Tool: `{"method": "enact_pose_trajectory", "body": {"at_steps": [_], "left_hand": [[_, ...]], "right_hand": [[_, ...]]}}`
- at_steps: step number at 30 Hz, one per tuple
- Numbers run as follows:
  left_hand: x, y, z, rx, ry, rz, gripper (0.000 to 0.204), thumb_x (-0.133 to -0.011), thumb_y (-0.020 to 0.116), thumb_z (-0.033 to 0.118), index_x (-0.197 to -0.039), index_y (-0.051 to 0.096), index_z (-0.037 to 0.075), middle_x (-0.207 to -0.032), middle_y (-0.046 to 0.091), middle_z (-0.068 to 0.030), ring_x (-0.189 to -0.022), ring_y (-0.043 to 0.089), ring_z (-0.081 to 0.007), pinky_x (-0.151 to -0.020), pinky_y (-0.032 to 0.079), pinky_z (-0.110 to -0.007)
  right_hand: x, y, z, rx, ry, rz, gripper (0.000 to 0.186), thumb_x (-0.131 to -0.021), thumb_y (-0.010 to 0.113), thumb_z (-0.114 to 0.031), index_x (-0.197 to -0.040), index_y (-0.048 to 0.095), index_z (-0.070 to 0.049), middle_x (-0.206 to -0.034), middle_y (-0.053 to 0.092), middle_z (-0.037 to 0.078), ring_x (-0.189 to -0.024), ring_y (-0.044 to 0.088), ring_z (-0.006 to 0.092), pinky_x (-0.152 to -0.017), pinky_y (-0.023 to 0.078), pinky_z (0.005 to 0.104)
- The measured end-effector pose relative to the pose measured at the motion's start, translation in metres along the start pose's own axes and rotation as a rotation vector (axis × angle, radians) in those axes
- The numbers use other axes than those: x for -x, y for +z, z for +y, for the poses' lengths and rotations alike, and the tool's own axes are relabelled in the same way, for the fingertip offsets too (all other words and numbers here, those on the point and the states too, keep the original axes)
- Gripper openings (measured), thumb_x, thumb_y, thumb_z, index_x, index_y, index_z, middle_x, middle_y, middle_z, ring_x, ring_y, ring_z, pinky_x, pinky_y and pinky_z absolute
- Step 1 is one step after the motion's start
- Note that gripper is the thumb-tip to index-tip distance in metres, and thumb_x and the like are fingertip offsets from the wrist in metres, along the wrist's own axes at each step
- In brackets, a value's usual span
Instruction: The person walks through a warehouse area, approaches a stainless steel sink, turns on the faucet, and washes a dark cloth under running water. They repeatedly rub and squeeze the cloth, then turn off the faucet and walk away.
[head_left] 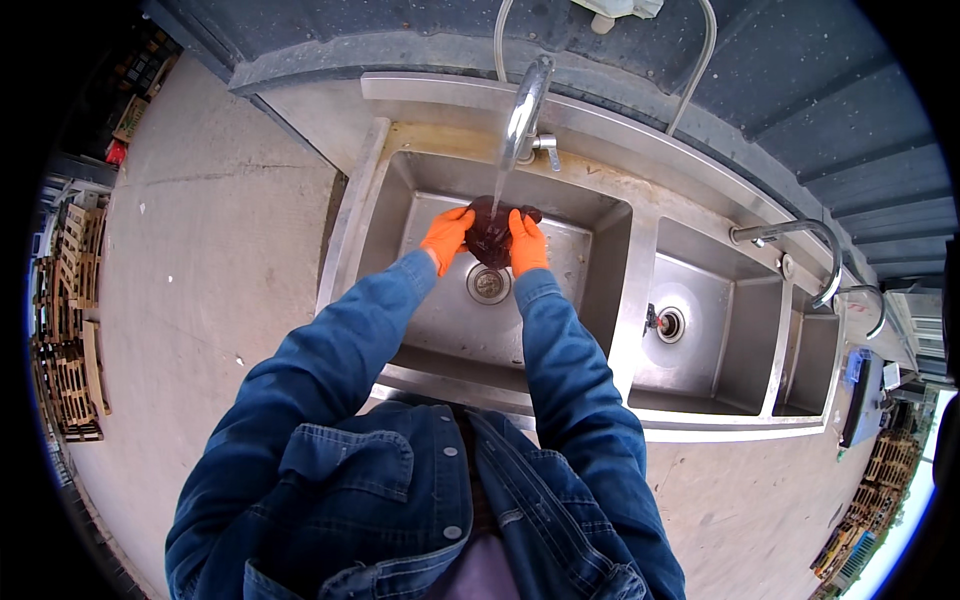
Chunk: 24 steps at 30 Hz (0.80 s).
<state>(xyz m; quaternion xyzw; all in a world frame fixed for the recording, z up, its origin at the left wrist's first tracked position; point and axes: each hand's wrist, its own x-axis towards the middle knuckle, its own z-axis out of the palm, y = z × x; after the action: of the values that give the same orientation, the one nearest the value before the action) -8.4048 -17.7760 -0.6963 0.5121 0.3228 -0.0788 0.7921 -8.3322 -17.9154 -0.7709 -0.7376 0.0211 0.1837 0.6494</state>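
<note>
Held a dark maroon bundle above the largest basin, at the left end of the steel sink, midway between its side edges and nearer the back edge than the front. Gripped the bundle's left side with the left hand and its right side with the right hand, fingers closed in on the material rather than spread wide. Could not tell whether cloth or thin plastic; saw only limp, creased, wet-looking folds. Had the bundle directly under the water stream from the chrome faucet at the back edge, with a lever handle to its right. Held it just behind the round drain. Wore orange gloves on both hands and blue denim sleeves, reaching in over the front edge. Saw, toward the right end, a middle basin with a small red-and-black object beside its drain, a narrow basin near the right edge, and a curved tap at the back edge. Saw also stacked wooden pallets well apart, across the concrete floor.
</note>
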Motion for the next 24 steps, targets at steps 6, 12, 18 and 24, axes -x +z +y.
{"method": "enact_pose_trajectory", "body": {"at_steps": [6,12,18,24], "left_hand": [[0.015,0.011,0.004,-0.198,0.017,-0.199,0.04,-0.079,0.064,0.028,-0.112,0.053,0.01,-0.101,0.058,-0.0019,-0.092,0.054,-0.0132,-0.079,0.044,-0.03],[0.0,-0.008,-0.011,-0.27,-0.045,-0.268,0.033,-0.078,0.065,0.02,-0.106,0.055,0.006,-0.1,0.058,-0.0033,-0.095,0.054,-0.0139,-0.081,0.044,-0.028],[0.013,0.001,-0.005,0.126,0.027,-0.29,0.027,-0.083,0.06,0.021,-0.105,0.054,0.006,-0.096,0.057,-0.0047,-0.092,0.054,-0.0144,-0.084,0.044,-0.029],[0.009,0.004,-0.007,0.181,-0.02,-0.092,0.024,-0.083,0.06,0.023,-0.101,0.054,0.008,-0.094,0.058,-0.0036,-0.088,0.055,-0.0131,-0.079,0.045,-0.028]], "right_hand": [[0.008,-0.001,-0.038,-0.412,0.139,-0.194,0.036,-0.087,0.052,-0.034,-0.106,0.051,-0.004,-0.098,0.059,0.009,-0.082,0.059,0.0212,-0.071,0.052,0.0356],[0.01,-0.011,-0.05,-0.582,0.264,-0.048,0.035,-0.086,0.055,-0.033,-0.107,0.052,-0.006,-0.103,0.058,0.009,-0.087,0.058,0.024,-0.075,0.05,0.0406],[0.001,-0.029,-0.048,-0.539,0.463,-0.144,0.045,-0.082,0.059,-0.038,-0.111,0.051,-0.005,-0.104,0.058,0.009,-0.09,0.057,0.0216,-0.074,0.049,0.0388],[0.013,-0.032,-0.032,0.387,-0.012,0.067,0.044,-0.073,0.068,-0.04,-0.089,0.055,0.0,-0.077,0.06,0.009,-0.07,0.056,0.0165,-0.06,0.046,0.0283]]}}
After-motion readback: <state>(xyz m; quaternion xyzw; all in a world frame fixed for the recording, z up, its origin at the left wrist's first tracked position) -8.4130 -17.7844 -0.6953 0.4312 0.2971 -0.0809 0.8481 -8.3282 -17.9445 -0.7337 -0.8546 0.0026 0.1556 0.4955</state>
